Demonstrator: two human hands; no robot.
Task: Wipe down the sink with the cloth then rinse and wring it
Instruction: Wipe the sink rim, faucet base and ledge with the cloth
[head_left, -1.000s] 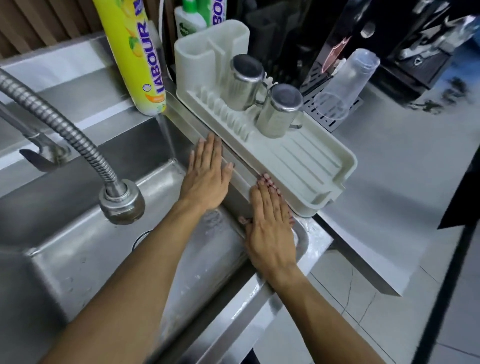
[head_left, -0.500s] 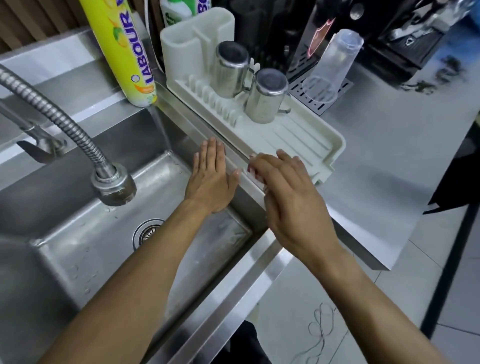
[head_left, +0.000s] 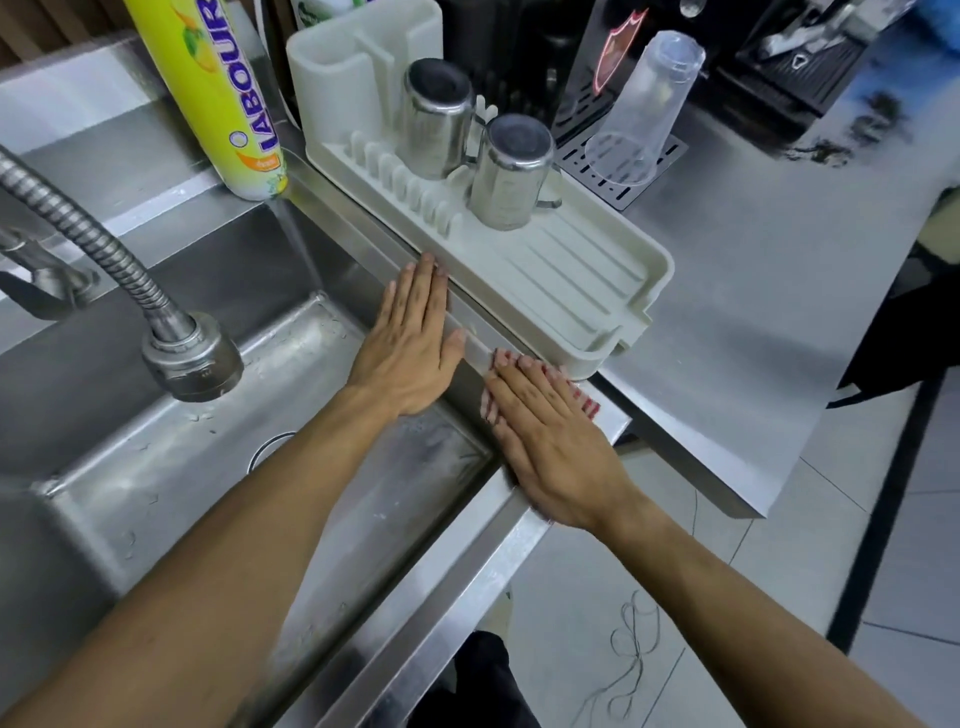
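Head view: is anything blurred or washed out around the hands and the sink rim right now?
Head view: the right hand is slightly motion-smeared over the red-and-white cloth; the left hand is sharp; soft glare sits on the sink floor and rim; wide-angle bending curves the counter edges.

Right hand (head_left: 553, 441) down flat again on the sink's right rim (head_left: 467, 332), no longer lifted and curled over the drying rack's (head_left: 582, 280) near edge as half a second ago. Red-and-white cloth (head_left: 584, 397) now peeking out beside the fingers (head_left: 524, 376). Left hand (head_left: 410, 343) slid further up the sink's right wall, fingertips reaching the rim.
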